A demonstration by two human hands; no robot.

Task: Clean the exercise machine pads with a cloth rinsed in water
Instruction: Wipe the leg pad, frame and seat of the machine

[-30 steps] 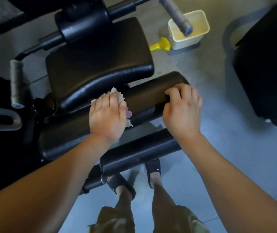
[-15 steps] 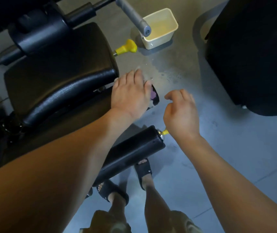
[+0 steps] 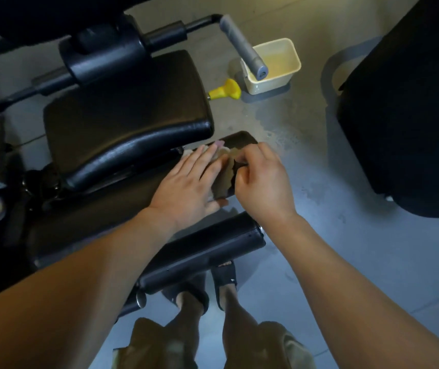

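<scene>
- Roller pad (image 3: 205, 251), lower centre of the frame: a black cylinder with a smooth, slightly glossy skin and a metal cap at its right end. It lies above the person's dark sandals (image 3: 225, 275).
- Left hand (image 3: 186, 182), mid-frame: palm down, fingers straight and together, pressing flat on the cloth and curled round nothing.
- Cloth (image 3: 222, 182): soft, crumpled and tan with a pinkish scrap at its far edge. It lies on the right end of the long pad (image 3: 239, 138), between the two hands.
- Right hand (image 3: 261, 179), just right of the left: knuckles up, fingers curled in, pinching the cloth's right edge.
- Long pad: dark, matt and rounded at the end, running down toward the left of the frame.
- Seat pad (image 3: 122, 121), upper left of centre: a broad black cushion of shiny vinyl with a rolled front lip.
- Yellow knob (image 3: 225, 92), at the seat pad's right corner: smooth plastic, flared.
- Floor (image 3: 279, 129), past the hands: grey concrete with a wet patch.
- Tub (image 3: 271, 85), upper right of centre: cream plastic, rectangular, with rounded corners.
- Grey handle (image 3: 242, 46): a foam-covered bar crossing the tub's left side.
</scene>
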